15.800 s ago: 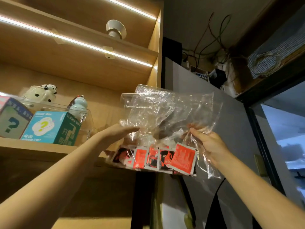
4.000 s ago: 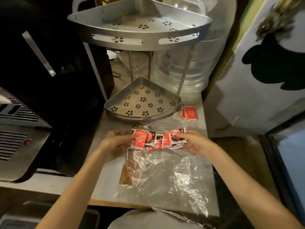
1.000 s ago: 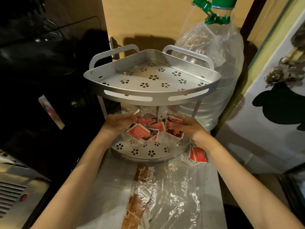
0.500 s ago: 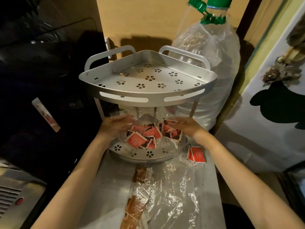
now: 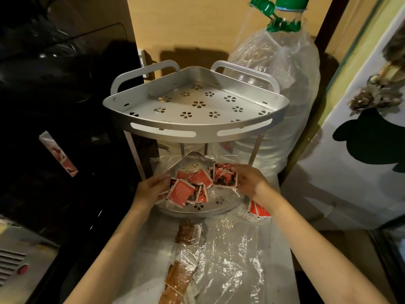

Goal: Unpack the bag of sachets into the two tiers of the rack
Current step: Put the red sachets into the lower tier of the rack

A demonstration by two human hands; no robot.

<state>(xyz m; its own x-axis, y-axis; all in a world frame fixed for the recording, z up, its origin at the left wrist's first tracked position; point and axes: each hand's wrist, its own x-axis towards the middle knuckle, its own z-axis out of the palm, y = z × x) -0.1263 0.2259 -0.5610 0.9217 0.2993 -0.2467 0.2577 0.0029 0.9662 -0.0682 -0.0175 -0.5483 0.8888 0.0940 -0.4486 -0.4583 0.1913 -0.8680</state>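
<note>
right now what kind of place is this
Probably a cramped home kitchen or pantry corner: a two-tier metal corner rack on a narrow counter, a big water jug beside it, and a dark appliance at left.

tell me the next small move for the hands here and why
Probably let go of the red sachets so they settle on the lower tier. Both the left hand and the right hand hold the bunch just over that tray, inside its rim. The top tier is bare, and brown sachets still lie on the counter.
</note>
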